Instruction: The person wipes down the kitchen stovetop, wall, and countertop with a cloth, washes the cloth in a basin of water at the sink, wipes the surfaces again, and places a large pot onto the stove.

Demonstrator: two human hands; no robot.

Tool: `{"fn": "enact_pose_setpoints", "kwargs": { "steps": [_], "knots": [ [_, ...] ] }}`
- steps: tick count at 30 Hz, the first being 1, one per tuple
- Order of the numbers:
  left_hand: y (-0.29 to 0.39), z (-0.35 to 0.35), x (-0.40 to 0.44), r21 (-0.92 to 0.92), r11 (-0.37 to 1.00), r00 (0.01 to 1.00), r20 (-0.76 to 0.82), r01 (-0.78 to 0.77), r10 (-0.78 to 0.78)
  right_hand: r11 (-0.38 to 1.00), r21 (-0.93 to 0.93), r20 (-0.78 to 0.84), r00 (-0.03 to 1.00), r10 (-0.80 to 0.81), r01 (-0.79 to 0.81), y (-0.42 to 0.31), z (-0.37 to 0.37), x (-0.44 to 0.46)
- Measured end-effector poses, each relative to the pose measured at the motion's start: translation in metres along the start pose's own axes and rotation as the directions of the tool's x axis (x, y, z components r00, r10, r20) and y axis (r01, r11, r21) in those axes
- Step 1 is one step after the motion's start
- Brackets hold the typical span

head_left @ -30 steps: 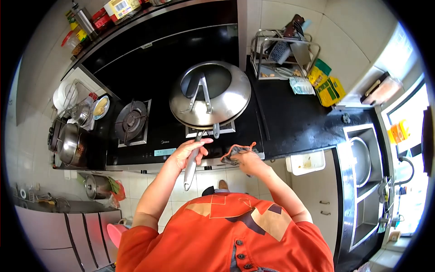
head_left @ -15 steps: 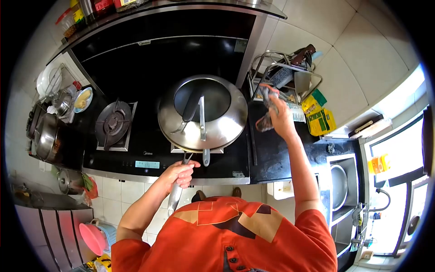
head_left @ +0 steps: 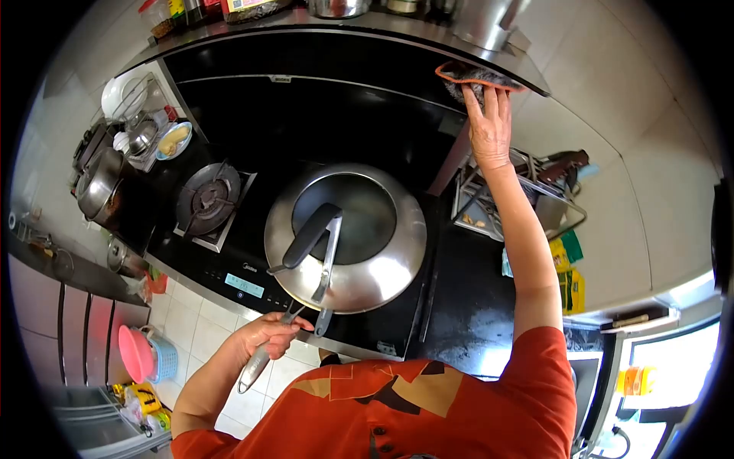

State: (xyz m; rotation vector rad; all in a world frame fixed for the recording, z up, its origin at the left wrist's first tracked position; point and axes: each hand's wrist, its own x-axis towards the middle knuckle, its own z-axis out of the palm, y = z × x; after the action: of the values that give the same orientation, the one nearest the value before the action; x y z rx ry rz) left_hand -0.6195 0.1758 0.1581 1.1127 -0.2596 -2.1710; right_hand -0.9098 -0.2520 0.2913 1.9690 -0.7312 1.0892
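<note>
My left hand (head_left: 267,335) is wrapped round a long grey handle (head_left: 254,369) at the stove's front edge. That handle runs up to the pan under a large steel lid (head_left: 375,281) with a glass centre and a black upright grip. High at the right, my right hand (head_left: 490,130) presses a dark grey cloth with an orange edge (head_left: 480,75) against the range hood's upper right corner, just under the shelf. Its fingers point up, and their tips are partly over the cloth. The lid sits on the right side of the black stove (head_left: 229,269).
Left of the lid is a bare burner (head_left: 208,196). Farther left are a steel pot (head_left: 103,183) and a plate of food (head_left: 174,141). A wire rack with knives (head_left: 527,172) and yellow packets (head_left: 572,291) stand by the right wall. A metal shelf (head_left: 367,27) runs overhead.
My right hand has carried the cloth from the stove's front edge, past the rack, up to the hood's corner. My left hand still holds the handle. The view has shifted and turned.
</note>
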Motion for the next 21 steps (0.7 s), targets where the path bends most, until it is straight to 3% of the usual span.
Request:
{"fn": "enact_pose_setpoints", "kwargs": {
  "steps": [3, 5, 7, 9, 11, 13, 15, 17, 19, 21],
  "knots": [
    [0.003, 0.001, -0.001, -0.070, 0.996, 0.999, -0.009, 0.047, -0.048, 1.000, -0.003, 0.014, 1.000, -0.020, 0.020, -0.019, 0.048, -0.011],
    [0.001, -0.004, 0.002, -0.065, 0.998, 0.999, 0.046, 0.024, -0.021, 0.992, 0.116, -0.004, 0.998, -0.057, 0.058, -0.040, 0.068, -0.014],
    [0.000, -0.005, 0.003, -0.078, 0.996, 0.999, 0.006, 0.045, -0.044, 0.943, 0.238, 0.050, 0.967, -0.252, 0.233, -0.060, 0.092, -0.017],
    [0.002, -0.005, 0.002, -0.038, 0.998, 0.999, 0.023, 0.043, -0.043, 0.922, 0.192, 0.112, 0.926, -0.360, 0.335, -0.085, 0.113, -0.013],
    [0.004, -0.003, 0.002, -0.066, 0.997, 0.999, 0.047, 0.028, -0.025, 0.895, 0.261, 0.035, 0.922, -0.384, 0.363, -0.110, 0.132, 0.001],
    [0.005, -0.004, 0.003, -0.126, 0.990, 0.997, 0.041, 0.070, -0.065, 0.836, 0.306, 0.016, 0.875, -0.483, 0.456, -0.141, 0.147, 0.022],
    [0.007, -0.001, 0.002, -0.074, 0.996, 0.998, 0.013, 0.059, -0.058, 0.742, 0.341, -0.019, 0.794, -0.608, 0.577, -0.168, 0.162, 0.035],
    [0.005, 0.001, 0.001, -0.023, 0.999, 0.999, -0.007, 0.045, -0.045, 0.691, 0.379, 0.113, 0.710, -0.695, 0.616, -0.183, 0.169, 0.040],
    [0.007, -0.001, 0.002, -0.034, 0.998, 0.998, -0.016, 0.054, -0.055, 0.621, 0.386, 0.145, 0.620, -0.771, 0.682, -0.165, 0.160, 0.034],
    [0.013, 0.003, -0.002, -0.054, 0.996, 0.997, 0.004, 0.074, -0.074, 0.622, 0.370, 0.182, 0.603, -0.777, 0.690, -0.131, 0.139, 0.018]
  ]
}}
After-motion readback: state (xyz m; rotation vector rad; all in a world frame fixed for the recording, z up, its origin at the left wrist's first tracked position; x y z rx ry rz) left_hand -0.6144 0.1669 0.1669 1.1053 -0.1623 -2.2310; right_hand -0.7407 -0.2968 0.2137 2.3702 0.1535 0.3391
